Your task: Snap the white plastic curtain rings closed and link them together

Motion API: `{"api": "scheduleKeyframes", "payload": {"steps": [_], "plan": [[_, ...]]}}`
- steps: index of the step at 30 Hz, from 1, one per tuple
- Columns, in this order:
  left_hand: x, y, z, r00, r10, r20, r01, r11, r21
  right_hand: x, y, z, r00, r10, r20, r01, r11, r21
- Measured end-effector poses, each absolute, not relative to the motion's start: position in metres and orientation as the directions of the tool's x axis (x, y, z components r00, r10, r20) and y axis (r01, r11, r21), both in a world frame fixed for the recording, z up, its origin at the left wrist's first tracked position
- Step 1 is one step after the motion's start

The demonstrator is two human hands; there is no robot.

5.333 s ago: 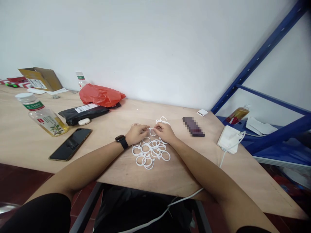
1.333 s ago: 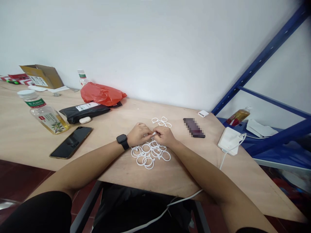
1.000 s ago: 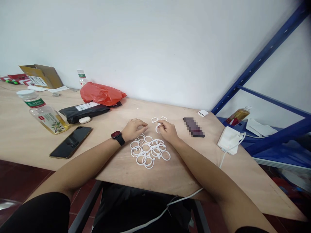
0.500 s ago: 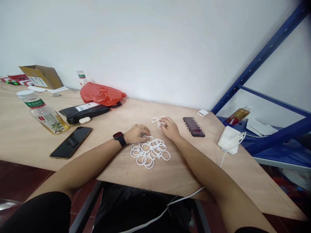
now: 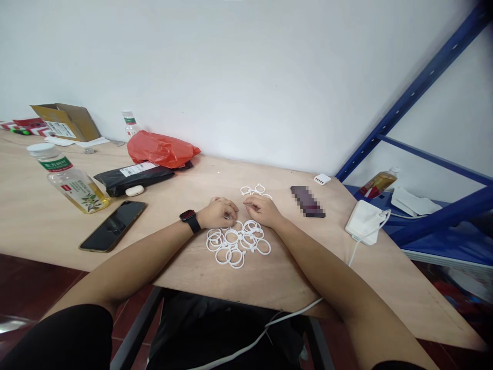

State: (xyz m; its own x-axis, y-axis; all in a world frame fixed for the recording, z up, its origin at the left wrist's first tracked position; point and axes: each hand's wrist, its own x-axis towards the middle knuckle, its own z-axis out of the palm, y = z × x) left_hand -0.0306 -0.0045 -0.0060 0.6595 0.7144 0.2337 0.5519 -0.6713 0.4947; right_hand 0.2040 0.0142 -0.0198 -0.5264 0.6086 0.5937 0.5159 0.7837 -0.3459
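On the wooden table [image 5: 215, 281], ease single pieces from the near pile of white rings [image 5: 241, 237] one by one, so overlapping ones don't drag along. The pile's far-left edge lies under your curled left hand [image 5: 220, 211]; I cannot tell whether it grips one. Your right hand [image 5: 265, 209], loosely open, hovers at the near edge of the far cluster of white rings [image 5: 253, 191].

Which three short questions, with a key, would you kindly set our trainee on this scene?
1. On which wrist is the black smartwatch worn?
2. True or false: the right hand is gripping the red plastic bag.
3. Where does the larger cluster of white rings lie?
(a) On the blue shelf
(b) Inside the cardboard box
(c) On the table, nearer the camera than the smaller cluster

Key: 1. The left. 2. False. 3. c.
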Motion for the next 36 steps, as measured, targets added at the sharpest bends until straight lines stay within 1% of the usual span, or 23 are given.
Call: {"api": "scheduleKeyframes", "payload": {"steps": [4, 8, 10, 14, 15, 17, 20, 22, 25, 28, 30, 33, 36], "plan": [[-0.029, -0.006, -0.006, 0.636, 0.729, 0.251, 0.554, -0.659, 0.509, 0.205, 0.015, -0.020, -0.533, 0.606, 0.591, 0.517, 0.786, -0.339], [-0.026, -0.006, -0.007, 0.587, 0.751, 0.302, 0.573, -0.649, 0.501, 0.203, 0.015, -0.021, -0.543, 0.604, 0.583, 0.523, 0.787, -0.328], [-0.026, -0.005, -0.008, 0.511, 0.790, 0.338, 0.601, -0.610, 0.517, 0.203, 0.015, -0.021, -0.540, 0.597, 0.593, 0.527, 0.789, -0.315], [-0.026, 0.001, -0.009, 0.295, 0.870, 0.396, 0.644, -0.487, 0.590, 0.202, 0.011, -0.017, -0.515, 0.567, 0.643, 0.535, 0.799, -0.276], [-0.027, 0.002, -0.010, 0.263, 0.874, 0.408, 0.637, -0.475, 0.607, 0.202, 0.009, -0.015, -0.520, 0.545, 0.658, 0.528, 0.810, -0.255], [-0.027, 0.004, -0.010, 0.242, 0.875, 0.419, 0.605, -0.474, 0.640, 0.200, 0.005, -0.011, -0.567, 0.474, 0.674, 0.499, 0.848, -0.176], [-0.026, 0.003, -0.011, 0.274, 0.876, 0.398, 0.554, -0.482, 0.679, 0.195, 0.000, -0.005, -0.681, 0.355, 0.641, 0.441, 0.897, -0.029], [-0.025, 0.002, -0.010, 0.305, 0.867, 0.394, 0.536, -0.498, 0.682, 0.192, -0.001, -0.004, -0.722, 0.318, 0.614, 0.410, 0.912, 0.010], [-0.026, -0.001, -0.006, 0.352, 0.802, 0.483, 0.509, -0.597, 0.619, 0.192, -0.001, -0.005, -0.704, 0.337, 0.625, 0.426, 0.905, -0.009], [-0.028, -0.006, -0.001, 0.408, 0.688, 0.600, 0.491, -0.719, 0.492, 0.195, 0.001, -0.007, -0.663, 0.385, 0.642, 0.482, 0.876, -0.028], [-0.028, -0.009, 0.001, 0.444, 0.627, 0.640, 0.486, -0.769, 0.416, 0.197, 0.001, -0.008, -0.659, 0.399, 0.638, 0.497, 0.867, -0.029], [-0.027, -0.013, 0.003, 0.501, 0.571, 0.651, 0.464, -0.812, 0.355, 0.196, 0.001, -0.009, -0.670, 0.396, 0.628, 0.494, 0.869, -0.020], [-0.025, -0.013, 0.003, 0.545, 0.566, 0.619, 0.446, -0.820, 0.358, 0.193, -0.001, -0.010, -0.685, 0.393, 0.613, 0.493, 0.870, -0.008]]}}
